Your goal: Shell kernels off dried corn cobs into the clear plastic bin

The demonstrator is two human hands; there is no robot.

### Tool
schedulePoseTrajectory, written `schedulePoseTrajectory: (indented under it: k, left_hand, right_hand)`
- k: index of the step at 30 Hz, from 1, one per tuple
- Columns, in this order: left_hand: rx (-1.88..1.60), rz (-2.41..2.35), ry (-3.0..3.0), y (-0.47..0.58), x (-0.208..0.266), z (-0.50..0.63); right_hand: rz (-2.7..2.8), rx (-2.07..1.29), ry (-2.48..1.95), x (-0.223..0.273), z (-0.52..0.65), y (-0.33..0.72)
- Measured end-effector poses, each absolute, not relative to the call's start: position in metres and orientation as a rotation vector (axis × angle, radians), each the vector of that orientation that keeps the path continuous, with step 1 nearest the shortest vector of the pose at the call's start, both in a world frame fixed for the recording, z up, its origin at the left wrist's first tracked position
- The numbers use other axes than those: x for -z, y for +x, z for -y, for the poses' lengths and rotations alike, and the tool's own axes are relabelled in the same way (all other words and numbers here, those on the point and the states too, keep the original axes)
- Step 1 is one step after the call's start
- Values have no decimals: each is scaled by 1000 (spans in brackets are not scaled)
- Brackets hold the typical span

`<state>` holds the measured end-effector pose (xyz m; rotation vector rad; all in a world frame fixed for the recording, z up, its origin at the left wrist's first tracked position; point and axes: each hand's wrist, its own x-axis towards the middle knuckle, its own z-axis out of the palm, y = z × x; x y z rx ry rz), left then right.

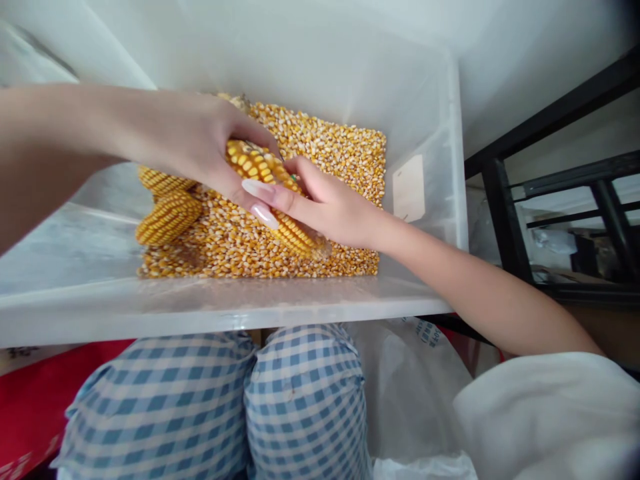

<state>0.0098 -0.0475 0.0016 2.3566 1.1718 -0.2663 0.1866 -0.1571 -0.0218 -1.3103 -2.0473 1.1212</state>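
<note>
Both of my hands are closed around one ear of corn [295,235], held tilted over loose corn kernels [340,157] in a translucent plastic bin [320,293]. My left hand [210,143] wraps its upper end, with the fingers curled behind it and partly hidden. My right hand [330,203] grips the middle, its thumb lying across the rows near my left thumb. Yellow kernels still cover the ear's visible side. Two more ears of corn [169,217] lie on the kernels at the left, below my left wrist.
Part of another cob [236,101] shows behind my left hand. A pale label [409,188] is on the bin's right wall. Black metal framing [505,220] stands to the right. My knees in checked cloth [305,400] are against the near side, beside a white sack [410,393] and red material [55,407].
</note>
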Motion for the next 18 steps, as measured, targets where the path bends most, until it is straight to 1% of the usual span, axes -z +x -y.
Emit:
schedulePoseTrajectory:
  k: [7,15,18]
  left_hand:
    - [257,-1128,2266,7,12,44]
    - [261,-1131,2248,6,4,43]
    - [181,-1094,2270,-1,2,38]
  right_hand:
    - [2096,-1165,-1218,20,157,186]
    - [2064,-1226,-1146,20,154,188]
    - [2047,-1288,-1200,17,149,190]
